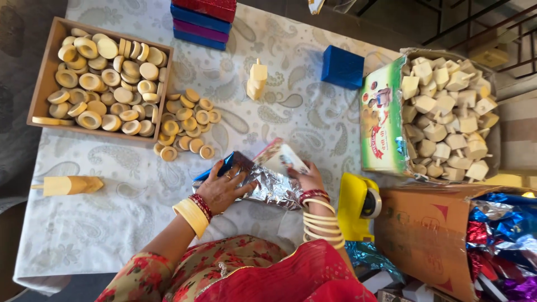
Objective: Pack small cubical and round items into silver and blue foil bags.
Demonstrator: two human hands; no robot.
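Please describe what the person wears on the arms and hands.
The left hand has a ring, with red beaded bangles and a wide cream bangle at the wrist. The right hand has red bangles and several thin cream bangles. The sleeves are floral, red and yellow.
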